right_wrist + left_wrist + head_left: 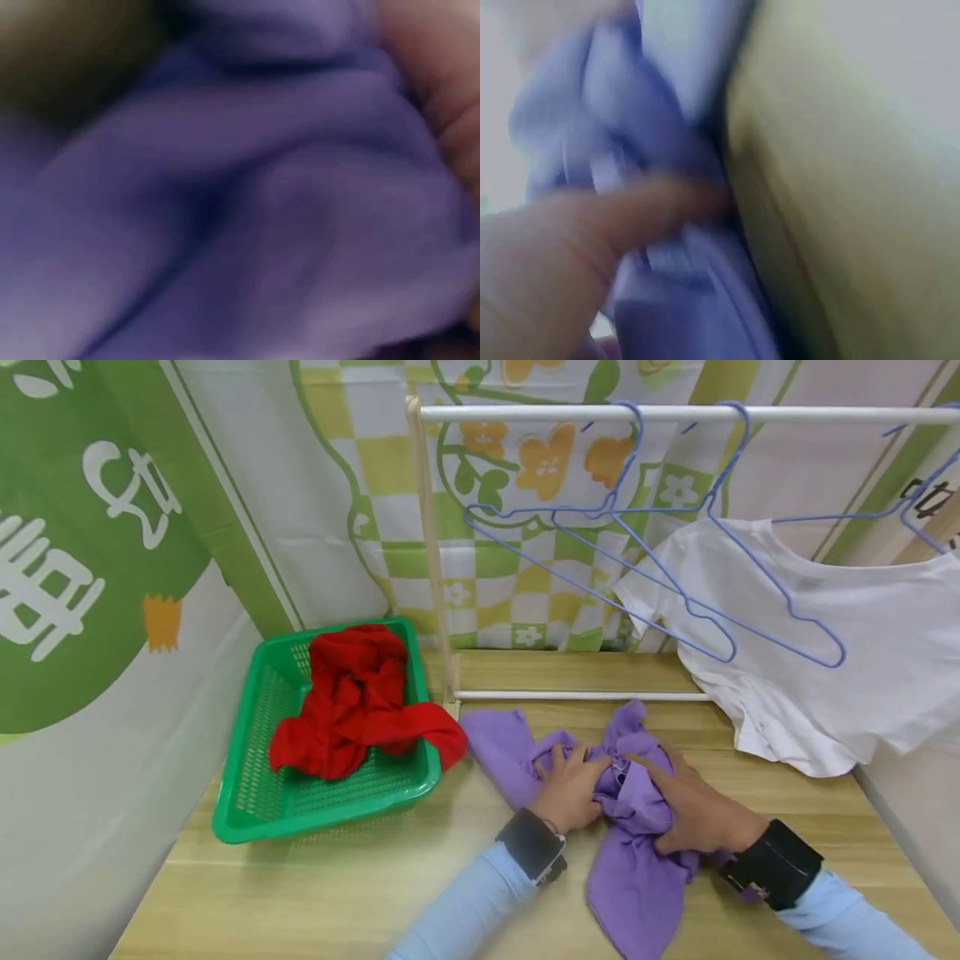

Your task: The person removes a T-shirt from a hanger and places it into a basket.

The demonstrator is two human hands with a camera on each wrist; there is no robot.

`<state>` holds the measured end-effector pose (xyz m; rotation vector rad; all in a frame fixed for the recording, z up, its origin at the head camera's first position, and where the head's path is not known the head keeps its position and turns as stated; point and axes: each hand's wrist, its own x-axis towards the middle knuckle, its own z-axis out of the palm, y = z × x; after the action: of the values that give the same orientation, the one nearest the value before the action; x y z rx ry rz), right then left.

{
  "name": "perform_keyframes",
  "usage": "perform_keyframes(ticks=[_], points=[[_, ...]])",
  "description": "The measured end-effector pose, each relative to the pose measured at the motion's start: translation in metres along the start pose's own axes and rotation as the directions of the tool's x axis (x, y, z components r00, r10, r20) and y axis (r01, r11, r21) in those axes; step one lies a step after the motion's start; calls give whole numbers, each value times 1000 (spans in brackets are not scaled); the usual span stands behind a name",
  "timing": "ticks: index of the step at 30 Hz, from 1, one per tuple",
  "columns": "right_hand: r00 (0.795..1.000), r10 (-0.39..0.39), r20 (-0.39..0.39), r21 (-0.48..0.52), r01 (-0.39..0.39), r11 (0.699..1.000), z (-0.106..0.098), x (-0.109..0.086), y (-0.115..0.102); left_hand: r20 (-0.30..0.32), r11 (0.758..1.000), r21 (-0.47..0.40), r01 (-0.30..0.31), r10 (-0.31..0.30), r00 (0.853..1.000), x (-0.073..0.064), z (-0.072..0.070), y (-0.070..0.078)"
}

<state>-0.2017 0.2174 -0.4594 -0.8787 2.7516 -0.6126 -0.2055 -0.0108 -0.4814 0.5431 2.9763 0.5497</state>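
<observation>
A crumpled purple garment [637,877] lies bunched on the wooden table, with a small printed label showing among its folds. My left hand [567,789] grips its left part, fingers curled into the cloth. In the left wrist view the thumb [630,214] presses across the purple fabric, blurred. On the other side my right hand [701,806] holds a thick bunch of the same garment between thumb and fingers. The right wrist view is mostly filled by purple folds [247,187], with part of the hand [442,82] at its right edge.
A green basket [251,810] stands at the left with a red garment [348,693] inside, one end over its rim. Behind the hands rises a rack [525,413] with blue hangers [667,581]. A white T-shirt [825,643] hangs at the right, its hem low near the table [300,893].
</observation>
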Motion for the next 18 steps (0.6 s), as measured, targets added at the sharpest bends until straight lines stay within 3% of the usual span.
perform_keyframes(ticks=[4,6,8,12,14,16,18], points=[[986,-104,-132,-28,101,994,10,19,-20,-68,1000,-3,-12,11,998,-12,-5,9],[961,-174,-215,-85,159,984,10,29,-32,-144,998,-51,-44,36,989,-17,-14,7],[926,-228,-300,-124,199,972,5,39,-45,-242,988,-125,-92,59,969,-23,-30,3],[841,-273,-468,-137,236,962,-18,56,-82,-427,953,-238,-189,72,902,-38,-78,-2],[783,-288,-552,-112,273,955,-32,65,-106,-505,945,-239,-222,74,860,-50,-108,-3],[701,-324,-635,-80,357,931,-46,76,-132,-593,951,-194,-240,82,801,-64,-139,-4],[603,-372,-705,-76,458,886,-58,91,-159,-688,967,-103,-231,98,719,-79,-168,-4]])
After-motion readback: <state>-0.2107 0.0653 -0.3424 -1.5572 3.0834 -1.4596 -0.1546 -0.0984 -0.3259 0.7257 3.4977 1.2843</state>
